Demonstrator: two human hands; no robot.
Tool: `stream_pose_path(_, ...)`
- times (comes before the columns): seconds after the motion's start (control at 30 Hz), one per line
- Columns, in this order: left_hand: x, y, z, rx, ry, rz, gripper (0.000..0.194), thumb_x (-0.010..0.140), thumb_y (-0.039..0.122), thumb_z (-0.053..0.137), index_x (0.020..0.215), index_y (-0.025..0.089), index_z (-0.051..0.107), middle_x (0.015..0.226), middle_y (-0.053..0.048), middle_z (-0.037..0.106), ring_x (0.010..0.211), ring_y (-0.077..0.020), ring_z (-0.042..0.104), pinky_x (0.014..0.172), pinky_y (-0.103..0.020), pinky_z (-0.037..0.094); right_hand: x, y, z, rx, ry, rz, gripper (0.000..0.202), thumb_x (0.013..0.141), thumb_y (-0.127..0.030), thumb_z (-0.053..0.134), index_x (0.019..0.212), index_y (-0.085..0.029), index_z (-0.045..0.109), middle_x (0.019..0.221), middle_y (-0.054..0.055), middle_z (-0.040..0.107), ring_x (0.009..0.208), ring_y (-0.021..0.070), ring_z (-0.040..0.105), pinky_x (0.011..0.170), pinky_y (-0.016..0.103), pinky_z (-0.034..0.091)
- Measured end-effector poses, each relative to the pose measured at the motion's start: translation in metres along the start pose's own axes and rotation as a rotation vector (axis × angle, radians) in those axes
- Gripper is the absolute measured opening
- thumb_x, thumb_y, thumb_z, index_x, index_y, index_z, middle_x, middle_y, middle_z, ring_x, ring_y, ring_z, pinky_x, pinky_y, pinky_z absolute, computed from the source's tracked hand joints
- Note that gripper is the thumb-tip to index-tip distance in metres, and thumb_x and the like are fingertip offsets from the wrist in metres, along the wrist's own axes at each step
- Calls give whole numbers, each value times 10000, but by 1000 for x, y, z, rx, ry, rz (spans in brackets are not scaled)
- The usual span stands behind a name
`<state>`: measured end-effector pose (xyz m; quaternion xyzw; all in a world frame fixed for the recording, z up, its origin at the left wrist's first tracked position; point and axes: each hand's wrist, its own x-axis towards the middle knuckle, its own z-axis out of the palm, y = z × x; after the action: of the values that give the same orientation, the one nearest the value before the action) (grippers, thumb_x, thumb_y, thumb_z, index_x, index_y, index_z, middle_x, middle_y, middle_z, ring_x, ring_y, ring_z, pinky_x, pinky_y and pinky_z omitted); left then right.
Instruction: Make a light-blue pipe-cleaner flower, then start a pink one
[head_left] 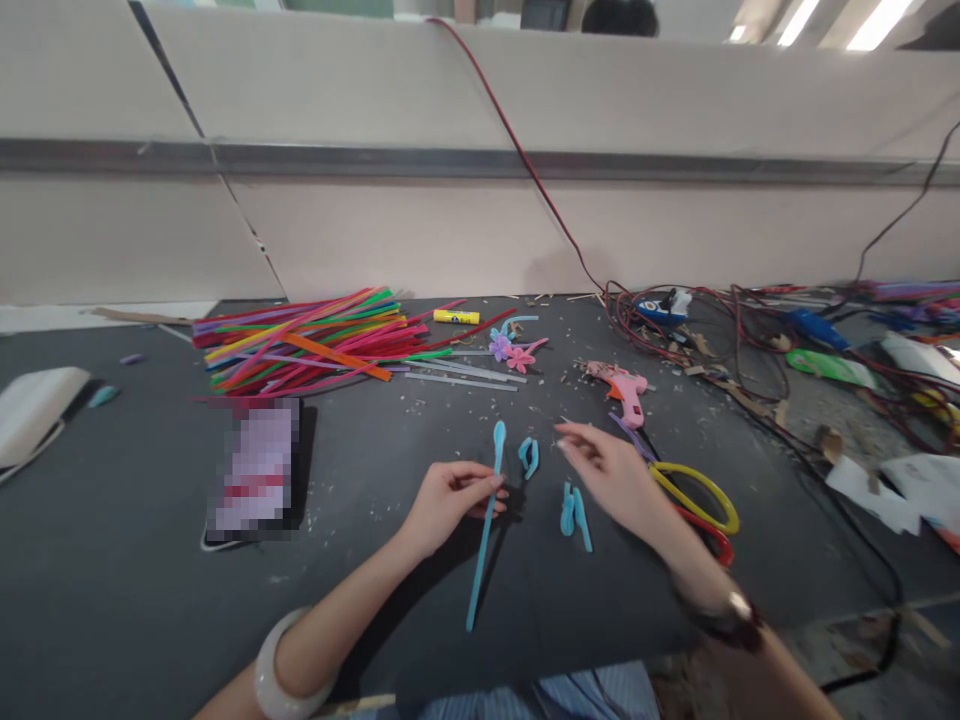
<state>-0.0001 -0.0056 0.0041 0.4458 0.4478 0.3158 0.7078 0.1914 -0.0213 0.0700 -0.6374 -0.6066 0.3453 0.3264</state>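
In the head view my left hand (457,500) pinches a light blue pipe cleaner (484,545) between thumb and fingers. Its top end is bent into a narrow closed loop, and the long straight stem slants down toward the table's near edge. My right hand (607,470) hovers over the table to the right, fingers loosely apart, with nothing visible in them. Between the hands lie a small bent blue pipe cleaner loop (529,457) and, nearer me, more folded blue pieces (575,515). Scissors with yellow and red handles (701,495) rest partly hidden behind my right wrist.
A pink glue gun (626,390) lies beyond my right hand. Colourful pipe cleaners (315,340) are heaped at the back left, near a yellow glue stick (456,317) and pipe cleaner flowers (517,352). A phone (255,470) lies left. Tangled red cables (739,320) and scraps cover the right.
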Motion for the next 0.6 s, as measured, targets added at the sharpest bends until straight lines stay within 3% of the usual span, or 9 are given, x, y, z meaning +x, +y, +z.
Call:
stream_pose_path(0.07,0,0,0,-40,-5,-23,273,660,334,647,809,106,634,711,-77,672,593,-149,627,555,-243,505,-18,21,-30,-244,32,25,272,713,-321,496,915,-209,638,854,66,654,754,206,585,671,300,440)
stream_pose_path(0.17,1,1,1,-66,-12,-20,289,677,341,631,857,114,632,762,-87,669,639,-154,625,607,-276,513,-44,72,-65,-566,31,108,277,659,-305,538,891,-187,631,952,98,631,883,264,573,780,360,429)
stream_pose_path(0.23,1,2,1,-78,-15,-18,282,681,330,629,873,123,634,798,-89,666,679,-156,622,640,-288,513,-56,106,-76,-686,7,134,313,641,-281,538,923,-168,610,995,113,611,934,281,556,834,392,409)
stream_pose_path(0.33,0,3,0,-106,-20,-47,273,663,300,651,877,133,632,839,-82,655,714,-158,615,662,-301,516,-61,139,-78,-765,84,123,385,663,-213,476,1033,-132,541,1037,124,576,962,255,548,849,357,406)
stream_pose_path(0.43,0,3,-1,-119,-25,-78,264,655,283,662,871,134,629,799,-55,633,702,-146,607,663,-295,521,-56,140,-73,-793,72,124,387,641,-199,474,1016,-127,537,1051,127,571,963,261,546,831,344,408)
stream_pose_path(0.6,1,4,-4,-116,-17,-107,287,679,313,638,898,131,608,740,-45,611,637,-136,605,622,-290,525,-48,104,-74,-804,95,269,257,666,-288,488,869,-153,566,849,113,634,734,261,603,636,328,435)
